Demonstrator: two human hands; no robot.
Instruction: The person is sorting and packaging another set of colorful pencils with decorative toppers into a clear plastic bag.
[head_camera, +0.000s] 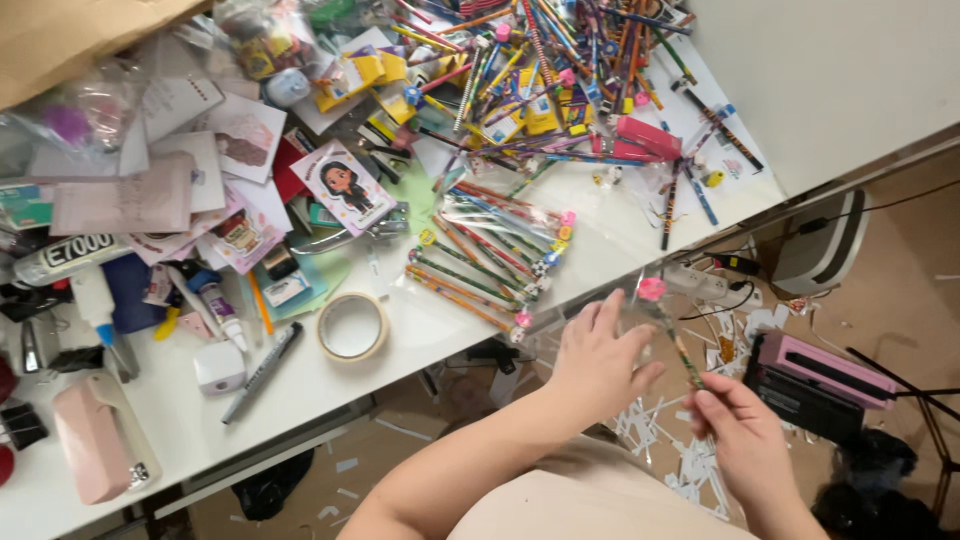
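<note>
Holding one pencil (676, 340) below the table edge: right hand (745, 440) pinches its lower end between thumb and fingertips, closed on the shaft. Left hand (598, 362) sits at the upper part, fingers spread and curled over what looks like a clear sleeve around the pencil; I cannot tell whether it truly grips or only steadies. The pink eraser top (652, 289) sticks out just above the left hand's fingers.

Handling, as judged: light, stiff, thin wood. It should not bend, but the clear wrap likely slides under the fingers. Best hold is on the bare shaft near the lower end, where the right hand already is; the eraser top looks like it could pull off.

Counts: one pencil in hand. Just beyond the left hand, on the white table (300, 390), one clear packet of pencils (490, 255), roughly ten or so inside, not countable exactly. Left of that, one tape roll (352, 326) and one dark marker (262, 372). Farthest away, a loose pencil heap (570, 70), dozens.
</note>
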